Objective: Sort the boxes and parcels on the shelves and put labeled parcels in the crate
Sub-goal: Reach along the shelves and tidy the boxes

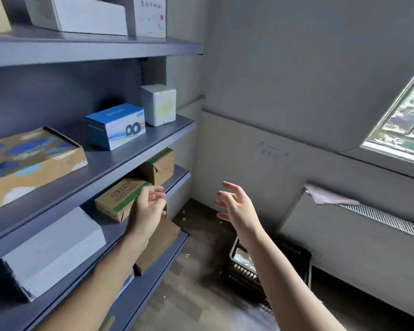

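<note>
Presently neither hand holds anything. The left hand (148, 207) is raised at the right end of the third shelf (177, 180), fingers loosely curled, directly in front of the green-taped cardboard box (117, 199). Whether the fingertips touch that box cannot be told. The right hand (236, 206) hangs in open air to the right of the shelving, fingers spread wide, well apart from any parcel.

The green-taped box lies at the front edge of its shelf, with a second cardboard box (160, 166) behind it toward the back right corner. A brown box (161, 240) sits at the front right corner of the shelf below. The crate (294, 255) stands on the floor beneath the right forearm, near the radiator (380, 218); something pale lies inside it.

Assessment: the likely step in hand is taking the green-taped box.

Risks noted:
- The box sits right at the front edge; a one-handed pull could tip it off before the right hand supports it.
- Its lower flap looks loose near the front corner, so a grip there may give way.
- No shipping label is legible from here; crating it unchecked would mis-sort it.
- The crate is low, and a drop from this height could miss its rim.
</note>
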The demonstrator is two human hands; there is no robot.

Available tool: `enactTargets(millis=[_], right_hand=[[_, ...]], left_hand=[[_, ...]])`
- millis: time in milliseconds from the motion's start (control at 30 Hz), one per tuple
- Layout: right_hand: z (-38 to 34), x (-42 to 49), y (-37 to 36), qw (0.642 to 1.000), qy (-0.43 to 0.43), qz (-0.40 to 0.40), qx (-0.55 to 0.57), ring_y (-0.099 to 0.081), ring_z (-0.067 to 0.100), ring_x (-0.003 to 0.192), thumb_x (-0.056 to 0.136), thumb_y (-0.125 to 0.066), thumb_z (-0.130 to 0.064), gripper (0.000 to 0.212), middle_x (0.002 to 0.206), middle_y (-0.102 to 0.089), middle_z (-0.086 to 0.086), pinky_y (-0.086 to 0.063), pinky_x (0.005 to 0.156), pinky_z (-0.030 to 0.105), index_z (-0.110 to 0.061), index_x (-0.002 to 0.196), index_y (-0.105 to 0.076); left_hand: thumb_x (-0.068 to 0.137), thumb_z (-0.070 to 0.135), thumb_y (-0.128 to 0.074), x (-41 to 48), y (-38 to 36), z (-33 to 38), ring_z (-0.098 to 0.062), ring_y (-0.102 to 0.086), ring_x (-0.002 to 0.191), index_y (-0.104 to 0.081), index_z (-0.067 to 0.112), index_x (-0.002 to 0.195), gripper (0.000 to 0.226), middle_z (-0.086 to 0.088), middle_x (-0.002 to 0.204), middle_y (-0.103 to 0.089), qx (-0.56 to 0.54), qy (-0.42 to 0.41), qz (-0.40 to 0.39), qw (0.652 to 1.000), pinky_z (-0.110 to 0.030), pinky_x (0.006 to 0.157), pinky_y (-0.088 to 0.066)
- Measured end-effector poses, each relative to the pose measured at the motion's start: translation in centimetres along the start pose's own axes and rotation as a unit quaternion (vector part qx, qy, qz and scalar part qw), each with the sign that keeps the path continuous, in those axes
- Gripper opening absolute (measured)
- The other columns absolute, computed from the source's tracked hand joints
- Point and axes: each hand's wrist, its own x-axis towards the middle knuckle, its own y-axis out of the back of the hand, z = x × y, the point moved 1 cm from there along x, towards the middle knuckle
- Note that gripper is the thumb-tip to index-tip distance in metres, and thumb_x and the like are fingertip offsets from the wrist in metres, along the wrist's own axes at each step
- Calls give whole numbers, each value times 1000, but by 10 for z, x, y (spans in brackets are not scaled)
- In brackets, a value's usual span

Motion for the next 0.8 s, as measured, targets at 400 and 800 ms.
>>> enactTargets(millis=[400,800], right_hand=[[25,189,-43,989,-10,-142,-26,-66,3,95,103,-49,-23,32,111,-65,-5,-59,87,37,-26,134,-51],[58,380,-63,915,50,-343,-206,-59,27,117,98,-50,-20,45,135,-60,11,-50,99,51,-15,143,-46]], left_hand=[[92,-1,-50,124,-65,-41,-12,-59,99,-56,16,114,28,1,104,-61,74,62,71,993,-30,85,-53],[97,4,-48,202,-133,-70,-16,-56,113,-51,14,134,38,-3,126,-58,103,191,221,951,-32,86,-56]])
